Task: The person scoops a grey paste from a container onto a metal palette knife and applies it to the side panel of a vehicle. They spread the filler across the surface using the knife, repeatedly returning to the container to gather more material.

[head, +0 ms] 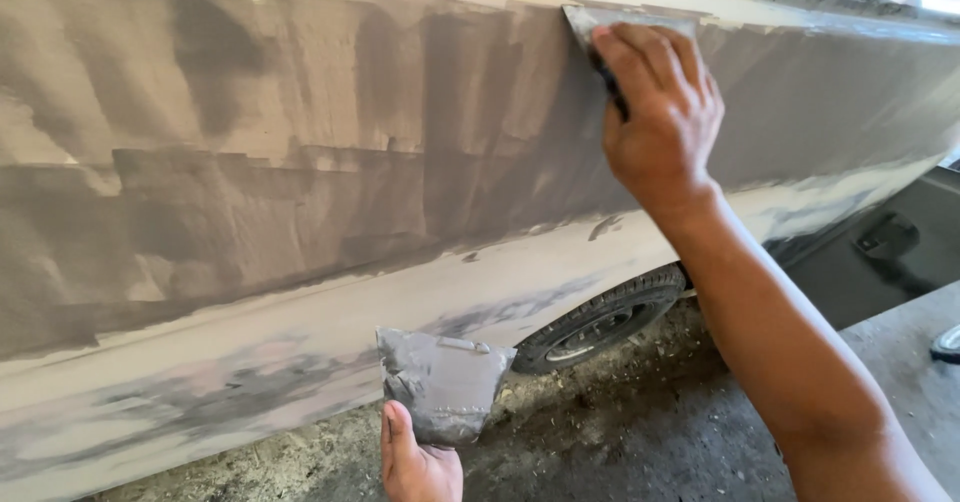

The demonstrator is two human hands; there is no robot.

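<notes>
Nearest to me, low down, the left hand (418,462) has its grip closed around the lower edge of a flat board (445,384) smeared thick with grey filler. The thumb lies up along the board's left side; the other fingers are hidden behind it. The board sits tilted, held clear of the car panel (300,162) just beyond it, and a good heap of grey paste is left on its face.

Beyond that grip and to its right, a tyre (600,320) shows under the panel's lower edge, standing on rough, dirty ground (620,432).

Higher and farther, the right hand (655,112) reaches up on a stretched arm. Its grip is clamped on a spreader (583,24), fingers laid flat over the blade and pressing it against the panel near the top edge. Only a corner of the blade shows past the fingertips.

As for progress, I judge the job well advanced: left of the right grip the whole upper half of the panel carries overlapping grey strokes of filler. Right of that grip the coat runs on toward the far end, thinner I think. Below both, the lower band of the panel is mostly bare cream with faint grey smudges, so that strip looks uncoated.
</notes>
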